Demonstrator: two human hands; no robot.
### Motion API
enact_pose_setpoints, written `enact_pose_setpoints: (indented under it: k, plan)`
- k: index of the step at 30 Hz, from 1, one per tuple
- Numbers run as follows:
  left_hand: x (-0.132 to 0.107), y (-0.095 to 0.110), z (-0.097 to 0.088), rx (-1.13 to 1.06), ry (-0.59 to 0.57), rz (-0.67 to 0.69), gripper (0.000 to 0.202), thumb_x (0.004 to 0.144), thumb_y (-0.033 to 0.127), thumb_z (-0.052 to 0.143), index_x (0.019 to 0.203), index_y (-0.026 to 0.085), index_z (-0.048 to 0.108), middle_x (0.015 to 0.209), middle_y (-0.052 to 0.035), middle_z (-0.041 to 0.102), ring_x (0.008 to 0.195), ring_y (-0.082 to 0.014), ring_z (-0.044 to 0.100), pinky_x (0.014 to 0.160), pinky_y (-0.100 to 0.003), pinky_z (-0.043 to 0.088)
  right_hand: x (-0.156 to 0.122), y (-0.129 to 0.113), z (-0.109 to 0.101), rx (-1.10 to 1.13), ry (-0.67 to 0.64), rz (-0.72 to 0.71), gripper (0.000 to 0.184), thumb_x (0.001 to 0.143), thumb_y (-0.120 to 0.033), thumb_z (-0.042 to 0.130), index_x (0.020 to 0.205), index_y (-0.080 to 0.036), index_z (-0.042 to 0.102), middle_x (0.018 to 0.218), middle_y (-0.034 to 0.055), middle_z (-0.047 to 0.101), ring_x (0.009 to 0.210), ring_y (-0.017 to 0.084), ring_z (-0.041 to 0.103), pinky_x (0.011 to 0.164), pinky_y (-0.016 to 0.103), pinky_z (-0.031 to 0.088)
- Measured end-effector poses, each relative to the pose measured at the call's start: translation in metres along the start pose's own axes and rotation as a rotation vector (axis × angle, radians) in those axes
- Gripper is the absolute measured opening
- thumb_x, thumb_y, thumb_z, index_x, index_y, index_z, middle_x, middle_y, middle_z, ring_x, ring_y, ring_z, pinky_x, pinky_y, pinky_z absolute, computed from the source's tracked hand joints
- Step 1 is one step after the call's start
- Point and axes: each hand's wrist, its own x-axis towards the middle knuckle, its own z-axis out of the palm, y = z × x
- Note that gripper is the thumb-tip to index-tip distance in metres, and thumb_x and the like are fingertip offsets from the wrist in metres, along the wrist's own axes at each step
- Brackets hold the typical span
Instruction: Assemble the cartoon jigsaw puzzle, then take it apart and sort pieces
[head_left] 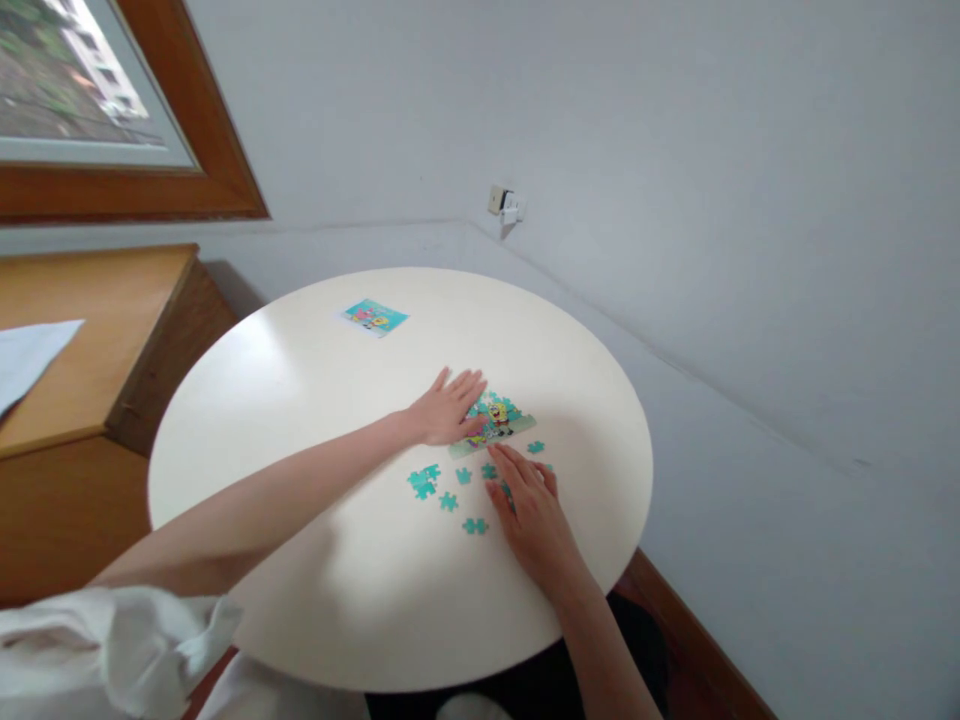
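Observation:
A partly joined jigsaw puzzle (501, 416) with a yellow cartoon figure lies on the round white table. My left hand (445, 410) rests over its left part with fingers spread, hiding some of it. Nearer to me, my right hand (534, 515) reaches over loose teal puzzle pieces (489, 471), fingers stretched out and slightly bent; whether a fingertip presses a piece is unclear. Left of it lie a joined cluster (424, 482), a single piece (448, 502) and a joined pair (475, 526). Another piece (535, 447) sits just below the puzzle's right corner.
A picture card (376, 317) with a similar cartoon scene lies toward the far side of the white table (315, 360). To the left stands a wooden cabinet (97, 340) with a white sheet (34, 355) on it. Walls meet behind the table, with a plugged-in socket (506, 203).

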Motion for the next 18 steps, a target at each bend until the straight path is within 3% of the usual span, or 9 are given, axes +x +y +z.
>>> enact_pose_setpoints:
  k: [1, 5, 9, 12, 14, 16, 18]
  plan:
    - [0.000, 0.003, 0.009, 0.000, -0.054, 0.000, 0.066, 0.092, 0.052, 0.020, 0.144, 0.011, 0.022, 0.151, -0.0140, 0.021, 0.140, -0.0265, 0.018, 0.113, -0.051, 0.005, 0.000, 0.000, 0.000, -0.001, 0.006, 0.000, 0.040, 0.095, -0.030, 0.031, 0.129, -0.017, 0.048, 0.128, 0.0123, 0.056, 0.119, 0.021, 0.049, 0.098, 0.040, 0.033]
    - [-0.003, 0.008, 0.024, -0.005, -0.074, -0.006, 0.068, 0.091, 0.055, 0.020, 0.144, 0.012, 0.021, 0.152, -0.0119, 0.019, 0.140, -0.0253, 0.017, 0.113, -0.051, 0.005, 0.000, 0.000, 0.001, -0.003, 0.028, -0.010, 0.040, 0.095, -0.029, 0.031, 0.129, -0.018, 0.048, 0.126, 0.0127, 0.057, 0.119, 0.021, 0.050, 0.097, 0.040, 0.033]
    - [0.002, 0.002, 0.014, -0.082, -0.170, -0.034, 0.066, 0.092, 0.054, 0.015, 0.145, 0.015, 0.018, 0.152, -0.0102, 0.016, 0.141, -0.0245, 0.013, 0.113, -0.051, 0.006, 0.000, 0.001, 0.000, 0.021, 0.057, -0.009, 0.039, 0.095, -0.029, 0.031, 0.129, -0.018, 0.048, 0.124, 0.0126, 0.058, 0.118, 0.020, 0.051, 0.096, 0.039, 0.034]
    - [0.010, -0.003, -0.005, -0.201, -0.250, -0.083, 0.064, 0.093, 0.051, 0.006, 0.146, 0.017, 0.015, 0.152, -0.0097, 0.016, 0.140, -0.0239, 0.016, 0.112, -0.051, 0.012, 0.000, 0.000, -0.003, 0.076, 0.094, -0.004, 0.038, 0.095, -0.028, 0.030, 0.127, -0.018, 0.049, 0.123, 0.0117, 0.059, 0.117, 0.020, 0.051, 0.095, 0.038, 0.034]
    - [0.015, -0.001, -0.022, -0.206, -0.123, -0.116, 0.064, 0.093, 0.051, 0.005, 0.146, 0.017, 0.015, 0.153, -0.0112, 0.012, 0.141, -0.0257, 0.013, 0.111, -0.053, 0.012, -0.001, 0.000, -0.007, 0.124, 0.144, 0.006, 0.037, 0.095, -0.027, 0.030, 0.123, -0.018, 0.052, 0.120, 0.0109, 0.061, 0.114, 0.020, 0.053, 0.094, 0.038, 0.035]
    - [0.018, 0.007, -0.036, -0.162, 0.077, -0.081, 0.063, 0.093, 0.052, 0.008, 0.145, 0.018, 0.016, 0.154, -0.0100, 0.011, 0.141, -0.0273, 0.010, 0.111, -0.054, 0.010, -0.001, -0.001, -0.011, 0.171, 0.233, 0.034, 0.035, 0.095, -0.026, 0.030, 0.117, -0.019, 0.055, 0.113, 0.0102, 0.065, 0.108, 0.019, 0.057, 0.092, 0.038, 0.037]
    - [0.018, 0.021, -0.039, -0.106, 0.193, -0.030, 0.061, 0.094, 0.052, 0.011, 0.145, 0.020, 0.016, 0.154, -0.0083, 0.012, 0.141, -0.0271, 0.009, 0.112, -0.053, 0.005, -0.002, -0.001, -0.014, 0.214, 0.344, 0.077, 0.033, 0.095, -0.026, 0.030, 0.109, -0.019, 0.059, 0.103, 0.0094, 0.067, 0.101, 0.019, 0.060, 0.088, 0.037, 0.040]
